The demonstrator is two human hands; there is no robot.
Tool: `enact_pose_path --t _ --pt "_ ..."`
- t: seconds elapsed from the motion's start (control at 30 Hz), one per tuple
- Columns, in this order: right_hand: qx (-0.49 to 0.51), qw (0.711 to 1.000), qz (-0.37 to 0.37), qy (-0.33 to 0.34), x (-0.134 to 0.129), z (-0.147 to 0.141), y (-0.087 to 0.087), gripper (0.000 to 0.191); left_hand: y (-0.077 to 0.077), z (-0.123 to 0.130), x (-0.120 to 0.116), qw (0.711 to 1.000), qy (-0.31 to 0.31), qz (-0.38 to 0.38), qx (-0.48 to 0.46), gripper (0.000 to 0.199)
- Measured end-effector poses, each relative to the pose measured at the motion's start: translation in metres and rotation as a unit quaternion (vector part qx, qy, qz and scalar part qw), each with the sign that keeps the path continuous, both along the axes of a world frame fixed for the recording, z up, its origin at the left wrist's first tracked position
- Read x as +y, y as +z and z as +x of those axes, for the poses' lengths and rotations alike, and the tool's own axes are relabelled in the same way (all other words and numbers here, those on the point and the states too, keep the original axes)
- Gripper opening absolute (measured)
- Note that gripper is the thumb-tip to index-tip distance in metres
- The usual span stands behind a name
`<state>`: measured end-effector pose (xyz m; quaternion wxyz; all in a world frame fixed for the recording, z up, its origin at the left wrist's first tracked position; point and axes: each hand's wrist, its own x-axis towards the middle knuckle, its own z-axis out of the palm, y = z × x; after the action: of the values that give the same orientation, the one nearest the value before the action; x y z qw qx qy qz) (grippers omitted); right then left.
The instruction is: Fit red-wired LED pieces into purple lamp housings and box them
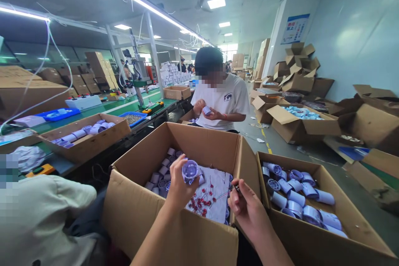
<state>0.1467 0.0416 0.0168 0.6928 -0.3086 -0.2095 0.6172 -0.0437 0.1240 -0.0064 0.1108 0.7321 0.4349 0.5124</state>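
Observation:
My left hand (178,187) is closed around a pale purple plastic cylinder (190,169), its open end turned toward me. It is held above a large cardboard box (140,212). My right hand (249,210), at the box's right wall, pinches a small dark part (237,188) between thumb and fingers; its exact kind is too small to tell. Inside the box, small red parts with thin wire leads (202,203) lie scattered on a white sheet (220,197). More purple cylinders (162,170) are piled at the box's left side, partly hidden by my left hand.
To the right stands a second carton (352,232) holding several purple cylinders (294,197). Across from me a co-worker (221,95) handles a similar cylinder. At left, a green workbench line (115,108) carries another carton (90,145) and a blue tray (132,119). Someone's sleeve (52,203) is close on my left.

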Motion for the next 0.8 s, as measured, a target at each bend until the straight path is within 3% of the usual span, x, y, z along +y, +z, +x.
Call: enact_pose_path --t 0.13,0.27,0.37,0.47,0.57,0.7,0.8 --pt "0.027 0.998 0.03 0.041 -0.012 0.002 0.01 0.038 -0.006 0.002 -0.012 0.997 -0.05 -0.052 -0.005 0.063" --pt "0.025 0.99 0.103 0.089 -0.027 0.008 0.016 0.026 -0.007 0.004 -0.039 0.993 -0.087 -0.081 -0.006 0.069" --pt "-0.013 0.983 0.15 0.105 -0.032 0.014 0.011 0.019 0.007 0.005 -0.069 0.978 -0.155 -0.137 -0.007 0.064" --pt "-0.071 0.983 0.133 0.102 -0.032 0.018 0.003 0.019 0.023 0.005 -0.098 0.952 -0.24 -0.188 -0.018 0.056" --pt "-0.109 0.983 0.115 0.093 -0.033 0.018 0.001 0.021 0.031 0.005 -0.114 0.933 -0.309 -0.181 -0.047 0.057" --pt "-0.146 0.981 0.127 0.034 -0.05 0.018 0.012 0.02 0.03 0.001 -0.113 0.944 -0.273 -0.165 -0.082 0.064" --pt "-0.199 0.969 0.141 0.039 -0.071 0.021 0.026 0.021 0.026 -0.002 -0.109 0.95 -0.246 -0.162 -0.107 0.063"
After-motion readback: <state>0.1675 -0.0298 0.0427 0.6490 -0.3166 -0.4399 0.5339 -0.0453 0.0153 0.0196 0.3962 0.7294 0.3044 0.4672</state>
